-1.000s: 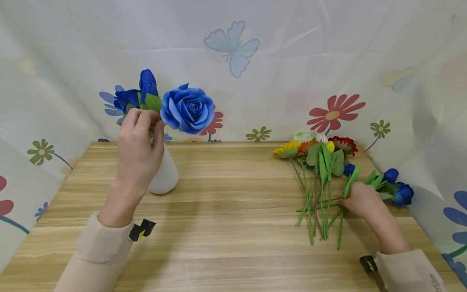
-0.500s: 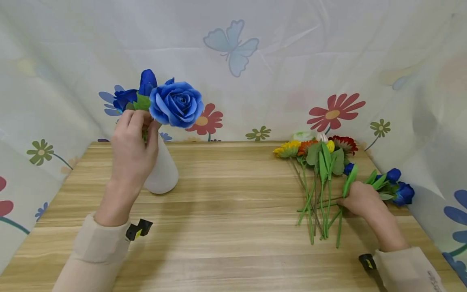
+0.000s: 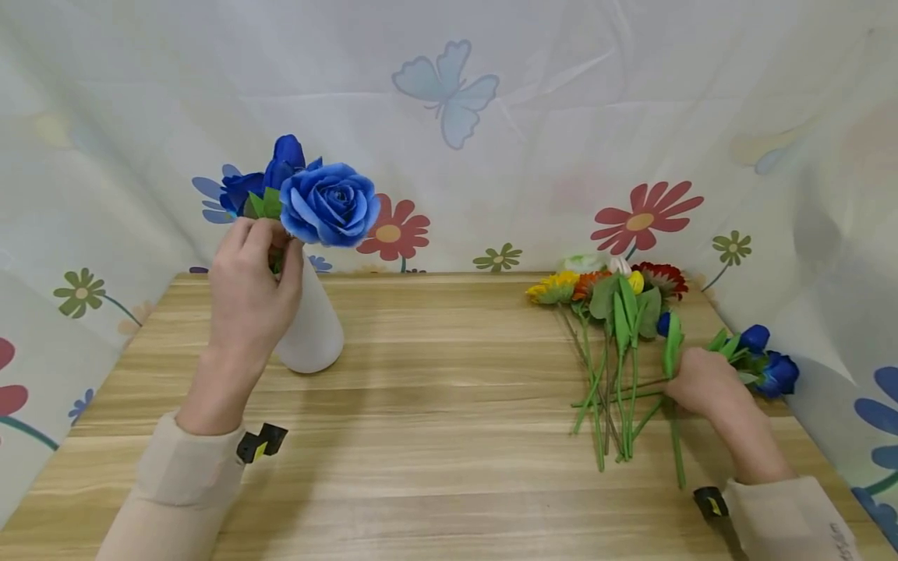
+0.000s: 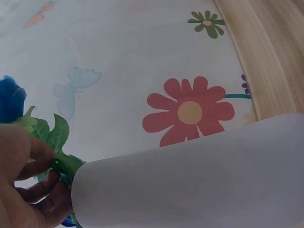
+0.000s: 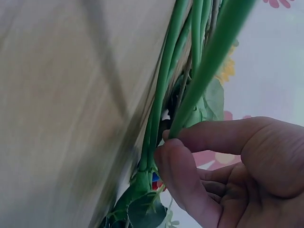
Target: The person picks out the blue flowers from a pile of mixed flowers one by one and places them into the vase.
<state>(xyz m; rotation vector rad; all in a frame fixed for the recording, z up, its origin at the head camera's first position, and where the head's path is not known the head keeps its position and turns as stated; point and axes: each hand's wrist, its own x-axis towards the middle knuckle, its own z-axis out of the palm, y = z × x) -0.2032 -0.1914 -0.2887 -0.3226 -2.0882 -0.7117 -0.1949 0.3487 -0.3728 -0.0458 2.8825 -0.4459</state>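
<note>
From my seat, I see left hand [image 3: 249,292] pinching leafy stem [image 4: 61,166] at mouth of white vase [image 3: 312,335]. Vase stands on left part of wooden table [image 3: 449,436]. Large blue rose [image 3: 330,204] leans right above those fingers; other blue blooms [image 3: 284,160] rise behind. How deep stems sit, I can't tell. Right hand [image 3: 712,386], at table's right side, pinches green stem [image 5: 204,71] between thumb and fingertip. Yellow flower [image 3: 554,288] and dark red flower [image 3: 662,279] lie nearby; blue rosebud [image 3: 776,374] lies just beyond hand.
</note>
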